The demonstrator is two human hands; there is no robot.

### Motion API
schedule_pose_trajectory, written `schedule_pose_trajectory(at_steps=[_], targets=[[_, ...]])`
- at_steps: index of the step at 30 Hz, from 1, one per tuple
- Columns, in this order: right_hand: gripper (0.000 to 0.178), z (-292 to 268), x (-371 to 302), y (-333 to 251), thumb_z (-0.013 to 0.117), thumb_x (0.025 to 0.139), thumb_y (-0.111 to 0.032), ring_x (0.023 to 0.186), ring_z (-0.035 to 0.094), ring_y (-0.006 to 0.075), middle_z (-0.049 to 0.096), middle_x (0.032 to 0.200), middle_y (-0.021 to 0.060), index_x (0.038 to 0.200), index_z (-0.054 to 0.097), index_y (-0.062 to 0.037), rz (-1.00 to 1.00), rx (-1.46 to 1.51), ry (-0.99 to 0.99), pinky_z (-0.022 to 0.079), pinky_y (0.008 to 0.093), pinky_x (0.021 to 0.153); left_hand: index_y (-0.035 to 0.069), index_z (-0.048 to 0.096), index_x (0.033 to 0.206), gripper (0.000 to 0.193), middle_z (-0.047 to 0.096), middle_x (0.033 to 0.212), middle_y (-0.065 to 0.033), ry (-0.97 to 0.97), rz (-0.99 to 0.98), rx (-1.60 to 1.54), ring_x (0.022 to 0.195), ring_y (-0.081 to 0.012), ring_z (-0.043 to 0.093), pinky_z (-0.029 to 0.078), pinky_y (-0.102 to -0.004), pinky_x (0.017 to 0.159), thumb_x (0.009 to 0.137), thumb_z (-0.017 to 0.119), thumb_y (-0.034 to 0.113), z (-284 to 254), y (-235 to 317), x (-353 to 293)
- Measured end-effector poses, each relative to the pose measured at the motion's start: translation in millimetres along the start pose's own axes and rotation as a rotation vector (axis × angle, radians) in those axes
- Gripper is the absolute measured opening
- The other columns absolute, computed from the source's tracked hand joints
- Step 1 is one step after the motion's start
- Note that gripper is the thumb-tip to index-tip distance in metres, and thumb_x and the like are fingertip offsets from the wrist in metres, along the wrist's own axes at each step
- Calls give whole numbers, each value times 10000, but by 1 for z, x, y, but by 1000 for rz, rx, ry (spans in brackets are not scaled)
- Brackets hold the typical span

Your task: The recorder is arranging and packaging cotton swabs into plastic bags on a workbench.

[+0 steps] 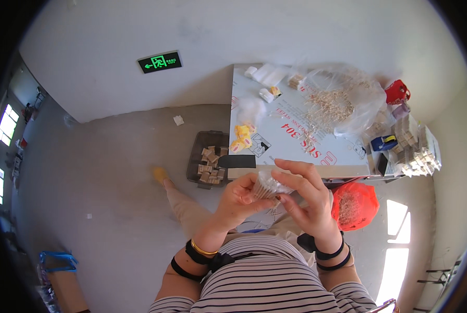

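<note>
In front of my body, near the table's front edge, I hold a bundle of cotton swabs (266, 186), thin pale sticks with white ends. My left hand (238, 201) is closed around the left side of it, fingers behind and thumb below. On the other side my right hand (309, 201) has its thumb and a fingertip against the bundle, with the index finger raised above. A heap of loose cotton swabs (331, 104) lies on the table, partly inside a clear plastic bag (362, 112).
The table (296, 143) has a printed sheet top. Yellow packets (241, 138) lie at its left, stacked packs (418, 143) at its right. A dark bin (191, 161) of small brown packs (210, 169) stands left of it. A red bag (354, 206) is below the right side.
</note>
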State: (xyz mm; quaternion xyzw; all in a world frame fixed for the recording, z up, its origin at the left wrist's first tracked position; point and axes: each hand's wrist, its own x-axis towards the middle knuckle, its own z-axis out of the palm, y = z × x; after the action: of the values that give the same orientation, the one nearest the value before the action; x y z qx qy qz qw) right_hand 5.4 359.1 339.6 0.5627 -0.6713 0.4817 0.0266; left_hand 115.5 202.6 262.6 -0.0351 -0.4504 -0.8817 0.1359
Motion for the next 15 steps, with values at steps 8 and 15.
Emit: schedule_pose_trajectory(at_steps=[8, 15], targets=[[420, -15, -5, 3, 755, 772, -17, 1106, 607, 307, 630, 1293, 145, 1186, 692, -58, 19, 118, -26, 499, 399, 931, -3, 586, 1245, 444, 678, 1132, -46, -68, -80, 178, 1046, -102, 649, 521, -271, 910, 845, 779, -14, 9, 3, -1], [349, -21, -10, 8, 767, 787, -35, 1059, 628, 285, 641, 1279, 133, 1130, 713, -63, 58, 169, -15, 511, 373, 887, -2, 569, 1280, 441, 674, 1125, -46, -103, -93, 245, 1024, -89, 647, 524, -255, 872, 889, 763, 58, 21, 5, 0]])
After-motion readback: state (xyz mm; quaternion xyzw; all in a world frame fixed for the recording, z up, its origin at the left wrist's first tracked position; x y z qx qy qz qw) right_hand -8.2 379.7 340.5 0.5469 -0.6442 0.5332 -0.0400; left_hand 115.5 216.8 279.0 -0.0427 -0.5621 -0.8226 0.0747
